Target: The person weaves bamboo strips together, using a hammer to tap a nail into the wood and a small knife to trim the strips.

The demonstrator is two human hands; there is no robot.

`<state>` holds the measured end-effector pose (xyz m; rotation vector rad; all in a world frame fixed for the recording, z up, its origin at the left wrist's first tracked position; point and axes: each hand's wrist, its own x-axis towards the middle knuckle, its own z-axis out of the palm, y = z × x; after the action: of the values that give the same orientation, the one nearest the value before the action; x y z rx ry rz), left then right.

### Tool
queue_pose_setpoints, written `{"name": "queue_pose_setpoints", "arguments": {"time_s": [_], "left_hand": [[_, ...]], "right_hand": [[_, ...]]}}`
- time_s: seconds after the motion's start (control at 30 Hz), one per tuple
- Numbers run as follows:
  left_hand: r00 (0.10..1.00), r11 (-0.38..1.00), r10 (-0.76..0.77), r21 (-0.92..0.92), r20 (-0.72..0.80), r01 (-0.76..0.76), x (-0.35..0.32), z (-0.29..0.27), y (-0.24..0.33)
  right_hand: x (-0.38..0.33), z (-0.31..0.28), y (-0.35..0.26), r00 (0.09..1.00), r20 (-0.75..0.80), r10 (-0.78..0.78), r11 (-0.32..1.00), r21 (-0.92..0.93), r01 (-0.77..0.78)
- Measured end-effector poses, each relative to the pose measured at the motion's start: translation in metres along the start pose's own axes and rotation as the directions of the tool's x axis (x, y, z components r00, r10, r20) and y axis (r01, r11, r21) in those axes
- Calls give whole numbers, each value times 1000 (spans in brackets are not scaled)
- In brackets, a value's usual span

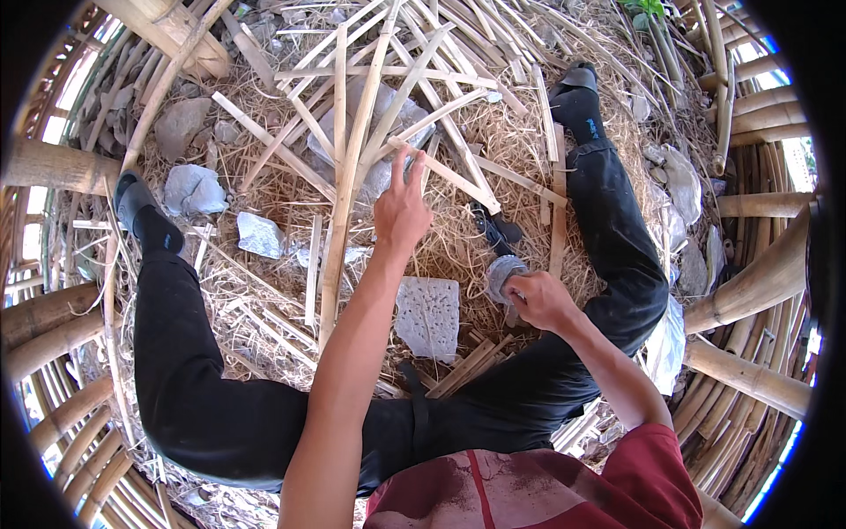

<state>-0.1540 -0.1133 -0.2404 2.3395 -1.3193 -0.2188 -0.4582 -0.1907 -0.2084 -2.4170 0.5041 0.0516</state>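
My left hand [404, 212] reaches forward over the straw, its fingers closed at the near-left end of a pale bamboo strip [454, 178]. That strip slants down to the right. On the right, my right hand [539, 301] is curled against a grey, rounded thing [506, 275], whose kind I cannot make out. A small dark object [502, 231] lies just beyond it, near the strip's lower end. Between my forearms lies a flat, pitted pale block [427, 317]. Long bamboo strips [352, 141] lie crisscrossed over a large grey stone [374, 119], left of and beyond my left hand.
My legs in black trousers [617, 220] spread to both sides. Grey rocks [194, 189] and a pale stone piece [260, 234] lie at the left. Dry straw and shavings [520, 150] cover the ground. Bamboo pole walls [749, 273] stand close on either side.
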Motion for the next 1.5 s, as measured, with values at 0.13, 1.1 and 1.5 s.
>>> {"name": "queue_pose_setpoints", "arguments": {"time_s": [0.13, 1.1, 1.5], "left_hand": [[1000, 999, -25, 26, 18, 24, -1, -1, 3], [999, 1000, -20, 21, 35, 19, 1, -1, 2], [998, 999, 31, -11, -59, -31, -1, 8, -6]], "right_hand": [[3, 3, -9, 990, -60, 126, 990, -63, -129], [79, -18, 17, 729, -21, 684, 230, 955, -188], [80, -25, 43, 692, 85, 717, 152, 949, -275]]}}
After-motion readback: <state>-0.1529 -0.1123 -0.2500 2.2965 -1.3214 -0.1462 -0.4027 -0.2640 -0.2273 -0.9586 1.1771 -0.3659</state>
